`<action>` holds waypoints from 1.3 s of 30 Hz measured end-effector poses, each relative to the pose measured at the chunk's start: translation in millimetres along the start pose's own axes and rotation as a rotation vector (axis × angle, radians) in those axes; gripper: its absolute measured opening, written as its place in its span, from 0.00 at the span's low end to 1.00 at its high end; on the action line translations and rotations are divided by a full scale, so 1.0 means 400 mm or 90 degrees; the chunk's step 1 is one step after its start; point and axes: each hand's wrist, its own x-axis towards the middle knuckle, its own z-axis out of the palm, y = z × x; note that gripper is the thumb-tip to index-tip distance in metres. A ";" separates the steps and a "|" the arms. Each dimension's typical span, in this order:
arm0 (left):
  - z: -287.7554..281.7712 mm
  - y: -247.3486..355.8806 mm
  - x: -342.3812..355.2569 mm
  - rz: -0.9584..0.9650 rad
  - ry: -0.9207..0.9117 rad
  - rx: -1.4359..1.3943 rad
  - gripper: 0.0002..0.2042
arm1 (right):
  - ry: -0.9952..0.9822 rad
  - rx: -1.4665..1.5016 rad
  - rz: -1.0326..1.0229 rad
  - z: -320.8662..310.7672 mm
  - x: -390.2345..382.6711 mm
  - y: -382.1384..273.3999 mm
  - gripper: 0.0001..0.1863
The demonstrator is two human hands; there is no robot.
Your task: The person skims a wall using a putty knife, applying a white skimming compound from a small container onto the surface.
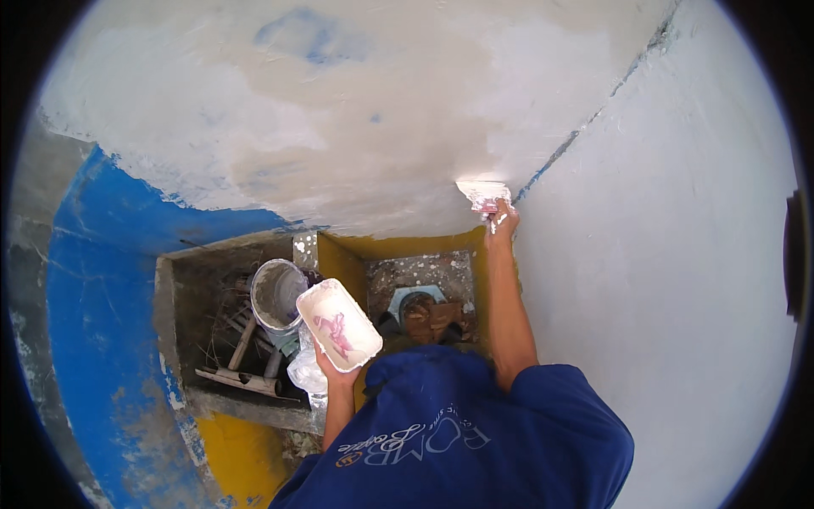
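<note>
My right hand (502, 222) is closed on a putty knife (485, 195) whose wide blade is coated in white filler. The blade lies against the wall (356, 153), close to the corner with the paler wall on the right. White smears cover my right fingers. Low on the left, my left hand (337, 373) grips a white rectangular tub (339, 326) from below and the side. Pinkish filler streaks the inside of the tub. Most of my left fingers are hidden under it.
A filler-stained bucket (278, 293) stands left of the tub, beside a crumpled plastic bag (309, 370). Sticks and a broken pipe (242, 381) lie in a concrete recess. Yellow ledges (246, 454) edge it. A blue-painted wall (110, 280) runs along the left; the smooth pale wall (653, 280) rises on the right.
</note>
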 end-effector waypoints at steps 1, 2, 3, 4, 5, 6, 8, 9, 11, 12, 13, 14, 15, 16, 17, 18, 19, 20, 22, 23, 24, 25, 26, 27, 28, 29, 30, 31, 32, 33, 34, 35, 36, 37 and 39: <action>-0.003 -0.002 -0.003 0.003 0.001 0.009 0.28 | 0.040 -0.047 -0.044 0.026 -0.003 -0.025 0.05; -0.010 -0.001 -0.007 0.007 0.005 0.005 0.28 | 0.035 -0.052 -0.041 0.069 -0.026 -0.067 0.05; -0.013 -0.001 -0.008 0.017 0.003 0.006 0.28 | 0.007 -0.094 -0.064 0.109 -0.045 -0.114 0.08; -0.015 -0.006 0.000 0.023 0.000 0.008 0.29 | -0.018 -0.134 -0.090 0.138 -0.051 -0.156 0.10; -0.018 -0.008 0.002 0.021 -0.002 0.007 0.29 | -0.023 -0.170 -0.128 0.157 -0.052 -0.190 0.13; -0.022 -0.008 0.004 0.031 -0.011 0.008 0.29 | -0.027 -0.169 -0.129 0.181 -0.064 -0.217 0.13; -0.014 -0.012 0.007 0.040 -0.023 0.007 0.29 | -0.007 -0.108 -0.107 0.219 -0.090 -0.265 0.16; 0.006 -0.009 0.006 0.050 -0.004 0.016 0.29 | -0.029 -0.057 -0.114 0.238 -0.109 -0.296 0.16; 0.008 -0.013 0.006 0.061 0.017 0.022 0.29 | -0.018 -0.019 -0.145 0.313 -0.191 -0.393 0.16; -0.007 -0.011 0.008 0.056 0.003 0.018 0.29 | 0.000 0.021 -0.176 0.333 -0.228 -0.426 0.16; -0.014 -0.010 0.008 0.052 -0.013 0.014 0.29 | -0.059 0.029 -0.200 0.302 -0.217 -0.431 0.16; -0.010 -0.010 0.009 0.048 -0.017 0.016 0.29 | -0.056 0.031 -0.205 0.267 -0.199 -0.419 0.16; -0.003 -0.010 0.009 0.068 -0.016 0.044 0.29 | -0.090 -0.001 -0.218 0.231 -0.178 -0.396 0.16; 0.000 -0.013 0.009 0.092 -0.017 0.069 0.29 | -0.127 -0.032 -0.231 0.208 -0.164 -0.375 0.16; -0.011 -0.013 0.015 0.093 -0.023 0.067 0.29 | -0.045 -0.060 -0.152 0.214 -0.171 -0.348 0.17; -0.031 -0.009 0.020 0.052 -0.042 0.017 0.29 | -0.042 -0.059 -0.159 0.218 -0.165 -0.314 0.17; -0.040 -0.008 0.024 0.013 -0.061 -0.032 0.29 | -0.020 -0.033 -0.107 0.223 -0.154 -0.277 0.15; -0.034 -0.008 0.025 0.013 -0.064 -0.030 0.29 | 0.002 -0.007 -0.050 0.239 -0.160 -0.269 0.14; -0.019 -0.008 0.025 0.023 -0.060 -0.016 0.29 | -0.007 -0.012 -0.039 0.245 -0.152 -0.302 0.07; -0.026 -0.004 0.027 0.029 -0.059 -0.015 0.29 | -0.021 -0.023 -0.021 0.264 -0.167 -0.327 0.07; -0.038 -0.002 0.028 0.038 -0.046 -0.007 0.29 | -0.024 -0.024 -0.018 0.290 -0.202 -0.375 0.07; -0.048 -0.002 0.028 0.047 -0.032 0.000 0.29 | -0.059 0.022 -0.080 0.322 -0.246 -0.438 0.07; -0.041 -0.003 0.025 0.046 -0.033 0.000 0.29 | -0.090 0.070 -0.146 0.333 -0.271 -0.477 0.07; -0.034 -0.004 0.021 0.053 -0.017 0.002 0.29 | -0.089 0.071 -0.148 0.319 -0.272 -0.487 0.07; -0.027 -0.004 0.017 0.059 0.000 0.005 0.29 | -0.086 0.074 -0.162 0.295 -0.270 -0.501 0.07; -0.021 0.000 0.018 0.059 -0.011 0.005 0.29 | -0.088 0.081 -0.183 0.288 -0.273 -0.518 0.06; -0.019 -0.001 0.017 0.042 -0.044 -0.007 0.29 | -0.088 0.087 -0.197 0.271 -0.266 -0.503 0.06; -0.016 -0.002 0.018 0.023 -0.077 -0.018 0.29 | -0.084 0.035 -0.145 0.243 -0.243 -0.460 0.06; -0.014 -0.002 0.015 0.018 -0.085 -0.019 0.29 | -0.077 -0.020 -0.089 0.227 -0.231 -0.432 0.06; -0.011 -0.002 0.012 0.009 -0.084 -0.009 0.29 | -0.072 -0.018 -0.098 0.232 -0.235 -0.430 0.06; -0.010 0.000 0.008 -0.001 -0.082 0.000 0.29 | -0.075 -0.050 -0.066 0.245 -0.235 -0.425 0.06; -0.023 0.001 0.016 -0.018 -0.074 -0.037 0.30 | -0.080 -0.082 -0.034 0.270 -0.244 -0.428 0.06; -0.009 0.003 0.019 -0.021 -0.084 -0.037 0.30 | -0.080 -0.077 -0.043 0.318 -0.269 -0.459 0.06; 0.006 0.000 0.019 -0.036 -0.098 -0.029 0.30 | -0.093 -0.077 -0.070 0.366 -0.291 -0.503 0.07; 0.010 0.000 0.020 -0.056 -0.134 -0.013 0.30 | -0.153 -0.041 -0.113 0.436 -0.345 -0.603 0.08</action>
